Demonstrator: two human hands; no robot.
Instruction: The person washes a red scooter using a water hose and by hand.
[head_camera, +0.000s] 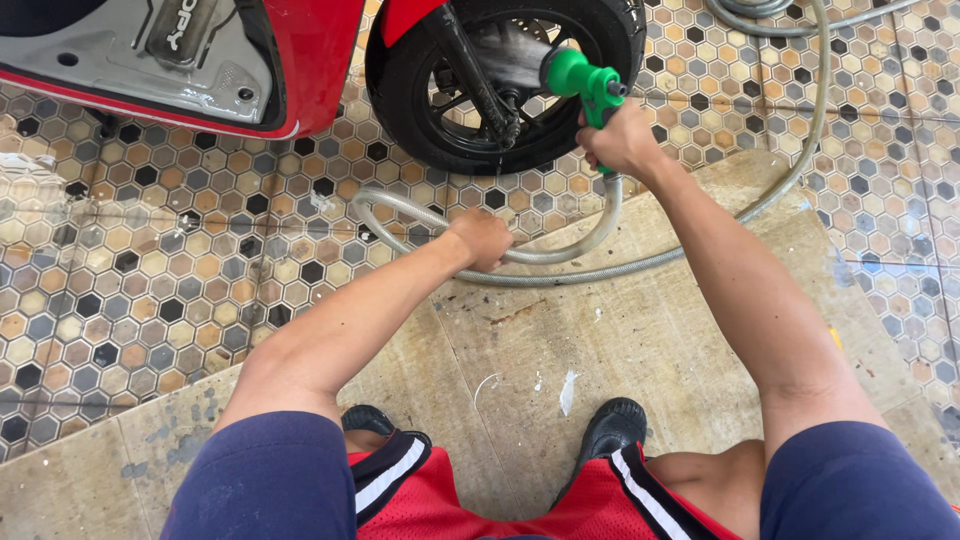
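Up front, right hand (622, 138) clamps the nozzle (585, 82) aimed left at the wheel (500, 85); left hand (482, 238) grips the hose (560, 255) nearer.

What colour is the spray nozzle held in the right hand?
Bright green spray nozzle, gripped by the right hand; seen in the head view.

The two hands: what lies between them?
In the head view, a loop of clear hose runs between them: the left hand grips it low, and it curves up to the green spray nozzle held by the right hand.
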